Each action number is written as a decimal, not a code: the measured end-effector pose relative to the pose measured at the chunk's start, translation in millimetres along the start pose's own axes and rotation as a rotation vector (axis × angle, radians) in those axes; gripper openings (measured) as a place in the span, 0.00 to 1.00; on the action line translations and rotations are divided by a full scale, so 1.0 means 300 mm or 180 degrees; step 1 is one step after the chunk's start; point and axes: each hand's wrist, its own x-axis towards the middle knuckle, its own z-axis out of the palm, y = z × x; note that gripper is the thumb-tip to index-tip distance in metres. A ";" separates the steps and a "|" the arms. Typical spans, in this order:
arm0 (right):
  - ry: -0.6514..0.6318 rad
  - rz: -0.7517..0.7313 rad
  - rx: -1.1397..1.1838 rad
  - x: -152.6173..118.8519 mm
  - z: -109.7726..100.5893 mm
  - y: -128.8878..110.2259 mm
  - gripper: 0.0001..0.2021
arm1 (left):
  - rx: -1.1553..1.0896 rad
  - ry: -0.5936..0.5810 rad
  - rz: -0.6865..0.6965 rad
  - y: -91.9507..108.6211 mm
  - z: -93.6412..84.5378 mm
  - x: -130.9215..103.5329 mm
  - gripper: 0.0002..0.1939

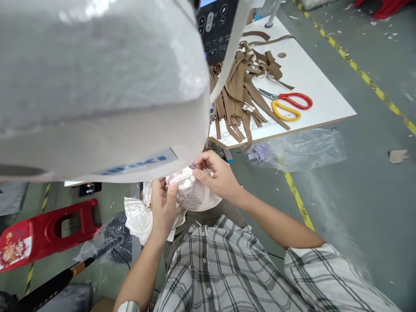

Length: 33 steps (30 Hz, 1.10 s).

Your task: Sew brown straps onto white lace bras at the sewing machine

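Note:
A white lace cup piece [195,197] is stretched between my two hands just below the rounded edge of a large white machine head [156,143]. My left hand [164,206] pinches its left edge between thumb and fingers. At its upper right edge, my right hand [217,175] grips it, thumb and fingertips pressed together. A row of small dots and some round white spots show on the upper part of the piece. More white lace pieces [138,219] hang to the left of my left hand. The machine head hides whatever lies beyond my fingertips.
Brown fabric strips [240,91] lie heaped on a white table [325,102], beside red and yellow handled scissors [289,104]. A control panel [216,30] stands behind the machine head. Clear plastic [302,149] sits below the table edge. A red stool [48,234] is at the left.

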 end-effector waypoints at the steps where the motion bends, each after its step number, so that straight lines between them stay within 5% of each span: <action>1: -0.0002 0.0018 -0.0006 -0.001 0.000 -0.001 0.10 | 0.0038 0.0023 -0.0006 0.003 -0.001 0.001 0.18; 24: 0.0025 0.0425 0.0132 -0.014 0.038 -0.054 0.16 | 0.0419 0.0038 -0.0044 0.027 -0.049 0.000 0.17; 33: -0.0557 0.1137 0.0968 -0.115 -0.039 -0.056 0.14 | 0.0269 -0.0718 0.0153 0.057 -0.046 -0.085 0.14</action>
